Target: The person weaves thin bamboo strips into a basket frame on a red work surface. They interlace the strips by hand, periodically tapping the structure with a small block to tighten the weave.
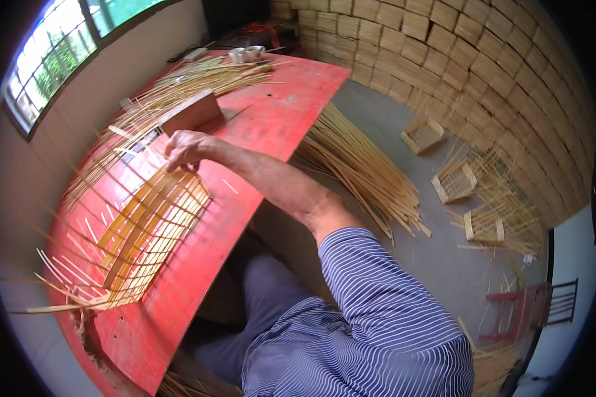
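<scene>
A half-woven bamboo basket (172,231) lies on the red table, its long loose strips standing up and fanning out to the left. My right hand (185,149) reaches across to its far end, fingers bent and closed at the top of the weave. At the near left corner is my left hand (81,311), small in view and partly hidden. Its fingers look closed on the basket's corner, where a bamboo strip (49,309) sticks out to the left. Beyond my right hand a reddish-brown block (192,114) stands on the table.
Loose bamboo strips (232,74) cover the table's far side, near white cups (247,54). A big bundle of strips (364,165) lies right of the table (291,86). Small unfinished baskets (455,183) sit on the floor before stacked woven baskets (444,46). A red chair (526,308) stands at right.
</scene>
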Action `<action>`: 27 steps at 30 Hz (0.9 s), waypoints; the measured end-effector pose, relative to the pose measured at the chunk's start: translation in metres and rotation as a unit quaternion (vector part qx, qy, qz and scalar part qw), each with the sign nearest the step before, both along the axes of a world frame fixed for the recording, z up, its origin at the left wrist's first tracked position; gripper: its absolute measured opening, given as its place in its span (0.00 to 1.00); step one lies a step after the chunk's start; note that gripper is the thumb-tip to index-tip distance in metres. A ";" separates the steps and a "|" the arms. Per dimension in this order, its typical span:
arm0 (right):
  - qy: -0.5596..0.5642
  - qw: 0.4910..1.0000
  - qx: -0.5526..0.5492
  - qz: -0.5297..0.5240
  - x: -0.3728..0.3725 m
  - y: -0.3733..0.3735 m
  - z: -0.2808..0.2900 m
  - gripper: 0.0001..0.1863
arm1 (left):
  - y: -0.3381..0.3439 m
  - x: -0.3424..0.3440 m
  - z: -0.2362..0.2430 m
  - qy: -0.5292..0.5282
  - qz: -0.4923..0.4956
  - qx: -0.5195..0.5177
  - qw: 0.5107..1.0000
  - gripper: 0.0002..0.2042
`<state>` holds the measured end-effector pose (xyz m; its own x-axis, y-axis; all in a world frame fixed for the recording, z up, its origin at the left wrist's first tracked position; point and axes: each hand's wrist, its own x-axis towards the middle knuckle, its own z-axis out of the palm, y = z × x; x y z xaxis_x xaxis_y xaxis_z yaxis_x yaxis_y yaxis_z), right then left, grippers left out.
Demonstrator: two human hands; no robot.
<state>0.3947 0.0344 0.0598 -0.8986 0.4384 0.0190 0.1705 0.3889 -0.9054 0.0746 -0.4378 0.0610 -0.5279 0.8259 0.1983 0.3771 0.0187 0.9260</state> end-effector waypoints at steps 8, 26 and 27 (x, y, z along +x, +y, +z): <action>0.120 0.884 0.395 -0.220 -0.054 -0.049 0.049 0.15 | -0.034 -0.049 0.002 -0.016 -0.114 -0.062 0.991 0.26; 0.121 0.941 -0.003 0.315 -0.174 -0.227 0.188 0.19 | 0.002 -0.014 -0.017 -0.219 -0.230 0.023 0.948 0.18; 0.127 0.936 0.034 0.327 -0.182 -0.236 0.186 0.18 | 0.002 -0.016 -0.018 -0.231 -0.242 0.023 0.942 0.17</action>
